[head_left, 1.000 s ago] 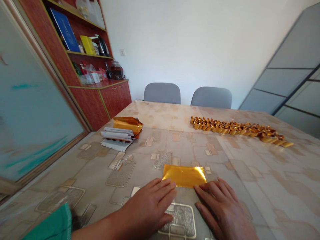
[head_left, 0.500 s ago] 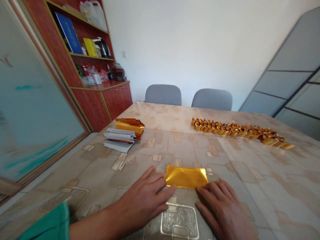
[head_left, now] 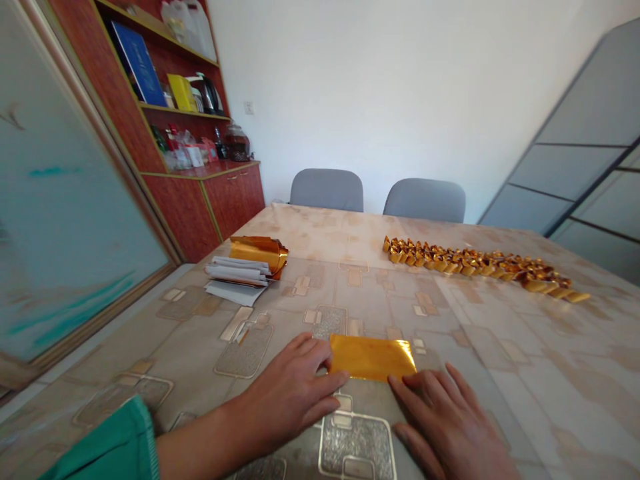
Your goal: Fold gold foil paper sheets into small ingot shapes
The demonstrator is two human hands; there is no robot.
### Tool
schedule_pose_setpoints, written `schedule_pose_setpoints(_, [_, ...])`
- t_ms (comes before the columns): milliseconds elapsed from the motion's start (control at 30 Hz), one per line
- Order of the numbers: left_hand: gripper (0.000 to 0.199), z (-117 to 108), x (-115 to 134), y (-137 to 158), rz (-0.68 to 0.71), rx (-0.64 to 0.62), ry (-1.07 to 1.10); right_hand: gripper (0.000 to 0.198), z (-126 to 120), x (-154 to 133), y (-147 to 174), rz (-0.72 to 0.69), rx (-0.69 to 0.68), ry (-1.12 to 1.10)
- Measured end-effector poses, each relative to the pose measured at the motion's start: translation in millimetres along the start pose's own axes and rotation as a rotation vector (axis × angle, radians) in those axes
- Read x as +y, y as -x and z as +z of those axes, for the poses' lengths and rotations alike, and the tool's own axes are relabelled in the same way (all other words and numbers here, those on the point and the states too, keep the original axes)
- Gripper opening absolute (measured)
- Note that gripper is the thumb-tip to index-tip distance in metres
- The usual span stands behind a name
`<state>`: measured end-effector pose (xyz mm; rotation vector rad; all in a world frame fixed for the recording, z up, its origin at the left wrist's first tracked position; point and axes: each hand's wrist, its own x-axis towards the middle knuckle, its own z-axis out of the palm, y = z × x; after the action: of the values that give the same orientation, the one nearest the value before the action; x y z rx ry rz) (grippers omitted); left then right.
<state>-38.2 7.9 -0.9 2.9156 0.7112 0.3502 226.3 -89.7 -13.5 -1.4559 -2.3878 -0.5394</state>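
A shiny gold foil paper [head_left: 373,357], a flat rectangle, lies on the patterned tablecloth in front of me. My left hand [head_left: 295,380] rests at its left end, fingers stretched, with fingertips on the near left corner. At the near right corner is my right hand [head_left: 445,420], its fingers spread and the index fingertip touching the foil's edge. Neither hand grips the paper.
A stack of white-backed gold sheets [head_left: 245,270] lies at the far left of the table [head_left: 320,230]. Rows of folded gold foil pieces [head_left: 475,261] stretch across the far right. Two grey chairs [head_left: 327,189] stand behind the table, and a red cabinet [head_left: 220,200] at the left.
Both hands have shifted slightly on the foil's near edge. My left thumb has drawn back a little, and my right fingers have spread slightly. The foil has barely moved.
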Motion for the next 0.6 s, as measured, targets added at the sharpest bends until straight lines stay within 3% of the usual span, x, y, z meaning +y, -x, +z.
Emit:
schedule_pose_setpoints(167, [0.021,-1,-12,2,0.146,0.064,0.024,0.029,-6,17,15,-0.072,0.003,-0.056])
schedule_pose_setpoints(267, [0.017,-3,-11,-7,0.122,0.04,0.044,0.026,-10,19,13,-0.046,-0.026,-0.111])
schedule_pose_setpoints(400, [0.009,-5,-5,-18,0.015,0.055,0.072,0.028,-10,12,-10,0.095,-0.114,-0.155])
schedule_pose_setpoints(467, [0.008,-5,-3,-22,0.004,0.063,0.071,0.027,-5,5,-28,0.143,-0.085,-0.087])
schedule_pose_setpoints(600, [0.01,-3,-1,-28,0.012,0.0,0.068,0.01,8,-12,-63,0.087,-0.126,-0.153])
